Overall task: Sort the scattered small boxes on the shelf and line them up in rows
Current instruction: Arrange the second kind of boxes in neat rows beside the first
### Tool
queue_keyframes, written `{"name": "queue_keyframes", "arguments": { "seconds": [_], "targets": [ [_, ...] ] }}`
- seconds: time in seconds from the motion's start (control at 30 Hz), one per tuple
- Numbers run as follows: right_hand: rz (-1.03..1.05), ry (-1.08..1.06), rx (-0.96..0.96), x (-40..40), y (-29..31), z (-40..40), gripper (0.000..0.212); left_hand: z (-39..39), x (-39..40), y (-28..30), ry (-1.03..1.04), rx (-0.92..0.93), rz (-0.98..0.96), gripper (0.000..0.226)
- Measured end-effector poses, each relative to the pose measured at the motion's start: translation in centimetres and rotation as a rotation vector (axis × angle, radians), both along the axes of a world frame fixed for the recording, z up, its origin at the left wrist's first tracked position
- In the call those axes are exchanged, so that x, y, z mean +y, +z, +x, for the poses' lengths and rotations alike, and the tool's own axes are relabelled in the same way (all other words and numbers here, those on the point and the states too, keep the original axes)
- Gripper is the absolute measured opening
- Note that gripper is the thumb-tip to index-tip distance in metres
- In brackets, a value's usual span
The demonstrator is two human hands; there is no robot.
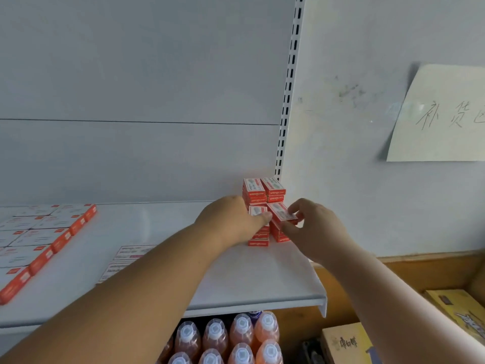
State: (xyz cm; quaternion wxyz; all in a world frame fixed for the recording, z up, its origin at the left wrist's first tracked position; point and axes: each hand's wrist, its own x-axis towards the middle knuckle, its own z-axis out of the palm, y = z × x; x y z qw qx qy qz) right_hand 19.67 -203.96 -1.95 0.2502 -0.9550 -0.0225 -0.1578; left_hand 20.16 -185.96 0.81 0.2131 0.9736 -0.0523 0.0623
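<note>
Hands (273,222) on red boxes (282,212)

Small red-and-white boxes (263,191) stacked in four short piles at the white shelf's (236,279) back right corner. Top box (282,213) of front right pile sits tilted, askew. Front left pile (258,236) partly hidden.
</note>
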Motion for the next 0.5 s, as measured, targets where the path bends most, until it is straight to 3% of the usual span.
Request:
{"name": "queue_keyframes", "arguments": {
  "seconds": [0.13, 0.27, 0.37, 0.5],
  "targets": [
    [0.050, 0.060, 0.003, -0.4, 0.0, 0.5, 0.032, 0.2, -0.5, -0.4, 0.085, 0.004, 0.005, 0.049],
    [0.094, 0.056, -0.030, -1.1, 0.0, 0.7, 0.024, -0.2, -0.9, 0.0, 0.156, 0.024, -0.054, 0.032],
    [0.243, 0.061, -0.080, -1.7, -0.2, 0.2, 0.021, -0.8, -0.4, 0.1, 0.208, -0.046, -0.267, 0.006],
    [0.559, 0.182, -0.103, -1.5, 0.2, -0.6, 0.038, -2.2, 1.8, 0.4, 0.184, -0.100, -0.627, 0.014]
  ]
}}
